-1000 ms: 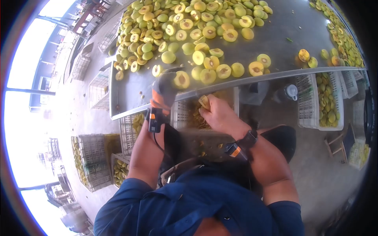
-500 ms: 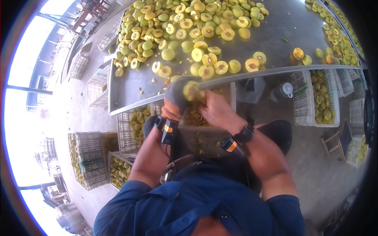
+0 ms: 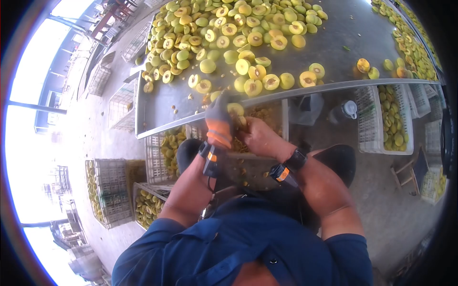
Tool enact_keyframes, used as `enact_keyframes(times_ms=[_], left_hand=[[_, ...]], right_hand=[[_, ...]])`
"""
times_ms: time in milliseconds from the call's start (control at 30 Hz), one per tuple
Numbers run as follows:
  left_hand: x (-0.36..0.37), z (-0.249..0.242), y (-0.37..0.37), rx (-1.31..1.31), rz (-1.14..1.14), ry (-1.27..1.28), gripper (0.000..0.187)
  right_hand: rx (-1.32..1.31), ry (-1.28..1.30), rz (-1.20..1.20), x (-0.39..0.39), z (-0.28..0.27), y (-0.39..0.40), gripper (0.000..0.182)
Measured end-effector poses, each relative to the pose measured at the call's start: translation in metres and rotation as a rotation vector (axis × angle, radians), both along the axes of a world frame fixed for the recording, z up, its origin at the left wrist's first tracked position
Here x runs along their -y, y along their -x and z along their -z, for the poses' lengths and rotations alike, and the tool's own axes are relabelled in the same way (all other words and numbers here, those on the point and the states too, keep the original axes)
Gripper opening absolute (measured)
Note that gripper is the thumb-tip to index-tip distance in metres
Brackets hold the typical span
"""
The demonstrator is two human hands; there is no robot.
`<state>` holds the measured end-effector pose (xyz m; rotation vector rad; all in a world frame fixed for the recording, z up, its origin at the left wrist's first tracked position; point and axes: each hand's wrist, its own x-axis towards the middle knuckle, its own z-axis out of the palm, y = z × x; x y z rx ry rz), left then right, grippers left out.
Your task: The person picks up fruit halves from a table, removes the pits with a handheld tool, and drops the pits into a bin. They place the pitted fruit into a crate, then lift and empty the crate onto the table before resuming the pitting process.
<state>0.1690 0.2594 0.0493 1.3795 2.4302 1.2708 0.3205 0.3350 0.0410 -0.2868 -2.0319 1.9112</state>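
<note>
My left hand (image 3: 218, 120), in a grey and orange glove, is closed around a yellow-green stone fruit (image 3: 235, 110) at the near edge of the metal table. A pale cut face of the fruit seems to show. Close against its lower side is my bare right hand (image 3: 262, 137), fingers curled in. Whatever those fingers grip is hidden and blurred. Beneath both hands stands a crate (image 3: 285, 121) with yellowish scraps inside. Halved fruits (image 3: 253, 87) lie on the table just beyond my hands, several with brown stones or hollows showing.
A large heap of fruit (image 3: 200, 43) covers the far left of the metal table (image 3: 343, 57). Crates of fruit stand at left (image 3: 114, 190) and under the table at right (image 3: 409, 138). A lidded clear jug (image 3: 344, 110) and a small wooden stool (image 3: 405, 174) are at right.
The fruit has turned in my left hand, so a paler face shows. My right hand has dropped slightly and stays beside it. The whole view has shifted a little.
</note>
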Motion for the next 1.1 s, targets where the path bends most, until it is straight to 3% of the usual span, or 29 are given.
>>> enact_keyframes(times_ms=[33,67,133,167,333,433,467,533,633,700,767,800,833,967,1000,1033,1100], left_hand=[[-0.002,0.003,0.003,0.134,-0.011,-0.001,0.044],[-0.001,0.006,0.006,-0.003,0.019,-0.009,0.044],[0.001,0.002,0.009,-0.275,0.079,-0.024,0.045],[0.004,-0.002,0.011,-0.282,0.14,-0.045,0.045],[-0.002,0.0,0.021,-0.453,0.358,-0.168,0.042],[-0.004,0.006,0.028,-0.287,0.424,-0.165,0.039],[-0.003,0.008,0.027,-0.255,0.347,-0.161,0.043],[0.0,0.01,0.019,-0.197,0.19,-0.153,0.05],[0.016,0.024,0.017,0.236,0.079,-0.128,0.039],[0.024,0.03,0.033,0.843,0.066,-0.367,0.043],[0.036,0.031,0.052,0.805,0.023,-0.401,0.045],[0.045,0.029,0.057,0.473,-0.011,-0.293,0.045],[0.055,0.032,0.065,0.309,-0.041,-0.244,0.048],[0.12,0.052,0.134,-0.167,-0.019,-0.16,0.064],[0.136,0.031,0.14,-0.015,-0.101,0.003,0.049],[0.145,0.023,0.147,-0.081,-0.27,-0.019,0.029],[0.156,0.022,0.175,0.638,-0.524,-0.451,0.03]], right_hand=[[-0.04,-0.001,-0.021,0.001,0.005,0.002,0.022],[-0.078,0.0,-0.041,0.001,0.009,0.002,0.021],[0.17,0.325,-0.185,-0.002,-0.017,-0.007,0.019],[0.295,0.486,-0.26,-0.003,-0.027,-0.01,0.018],[0.251,0.498,-0.253,0.009,-0.027,-0.008,0.016],[0.317,0.749,-0.355,0.003,-0.025,-0.01,0.018],[0.342,0.85,-0.394,0.0,-0.024,-0.009,0.02],[0.352,0.811,-0.326,0.001,-0.031,-0.009,0.02],[0.356,0.762,-0.341,0.007,-0.032,-0.007,0.02],[0.342,0.762,-0.36,0.011,-0.03,-0.01,0.019],[0.318,0.779,-0.366,0.011,-0.026,-0.011,0.019],[0.415,0.685,-0.343,0.008,-0.017,-0.009,0.019],[0.513,0.597,-0.318,0.005,0.002,-0.005,0.019],[0.663,0.499,-0.118,0.017,0.083,0.002,0.026],[0.631,0.462,-0.161,0.016,0.06,-0.001,0.022],[0.58,0.435,-0.16,0.013,0.04,-0.003,0.022],[0.47,0.387,-0.149,0.008,0.015,-0.006,0.021]])
